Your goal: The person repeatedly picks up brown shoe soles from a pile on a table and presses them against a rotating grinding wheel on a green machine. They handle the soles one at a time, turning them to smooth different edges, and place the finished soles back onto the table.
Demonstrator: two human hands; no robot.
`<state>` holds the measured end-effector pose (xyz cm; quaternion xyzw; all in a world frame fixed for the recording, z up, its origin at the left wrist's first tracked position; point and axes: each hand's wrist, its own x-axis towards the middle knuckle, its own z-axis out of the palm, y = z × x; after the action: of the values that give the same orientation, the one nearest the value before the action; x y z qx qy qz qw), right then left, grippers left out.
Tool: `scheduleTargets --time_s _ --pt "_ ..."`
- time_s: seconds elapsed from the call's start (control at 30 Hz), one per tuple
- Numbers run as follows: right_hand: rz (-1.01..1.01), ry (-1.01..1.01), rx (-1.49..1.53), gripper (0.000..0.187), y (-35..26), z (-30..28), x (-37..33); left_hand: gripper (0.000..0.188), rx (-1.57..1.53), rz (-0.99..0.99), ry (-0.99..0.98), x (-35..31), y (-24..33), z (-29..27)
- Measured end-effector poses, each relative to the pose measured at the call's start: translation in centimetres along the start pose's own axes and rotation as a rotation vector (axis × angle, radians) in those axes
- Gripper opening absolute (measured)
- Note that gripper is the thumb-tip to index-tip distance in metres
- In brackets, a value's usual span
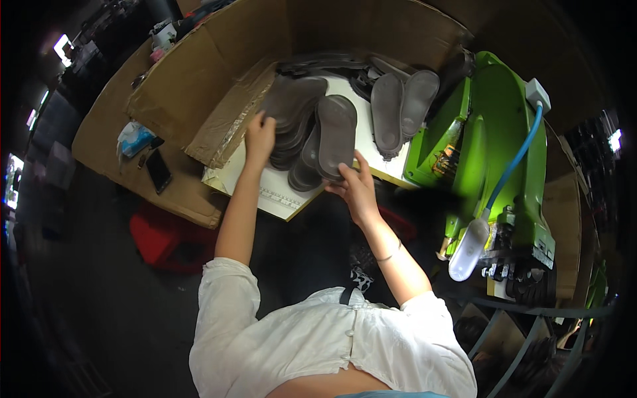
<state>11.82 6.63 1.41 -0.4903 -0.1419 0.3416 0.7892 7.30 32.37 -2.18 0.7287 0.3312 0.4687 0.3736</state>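
Observation:
Dark grey shoe insoles lie on a white board (239, 182) in front of me. At the left, my left hand (261, 139) is closed at the edge of a fanned pile of insoles (292, 109), its fingertips partly hidden. My right hand (356, 189) grips the near end of an insole (337, 136), thumb on top and fingers beneath. This insole overlaps the right side of the pile, and another insole edge shows just behind its far end. Further right on the board rests a separate group of insoles (387, 113), several of them stacked.
Cardboard walls (371, 30) surround the board's far side. To the right stands a green machine (494, 152) with a lamp (469, 251) on a blue flexible neck. A phone (158, 171) and a blue-and-white packet (135, 139) lie on cardboard at left. Something red (159, 239) sits below.

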Motion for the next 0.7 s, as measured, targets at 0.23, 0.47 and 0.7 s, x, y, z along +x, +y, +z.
scheduleTargets --time_s 0.23,0.47,0.7 --pt "-0.153 0.25 -0.369 0.06 2.4 -1.6 5.6 0.052 -0.164 -0.332 -0.318 2.0 -0.4 -0.4" --pt "0.087 0.069 -0.155 0.083 1.4 -1.9 8.5 0.083 0.813 -0.39 -0.416 6.2 -4.4 4.0" --pt "0.011 -0.045 -0.131 0.073 1.9 0.0 9.1 0.047 0.177 -0.224 -0.072 11.5 -5.9 0.8"
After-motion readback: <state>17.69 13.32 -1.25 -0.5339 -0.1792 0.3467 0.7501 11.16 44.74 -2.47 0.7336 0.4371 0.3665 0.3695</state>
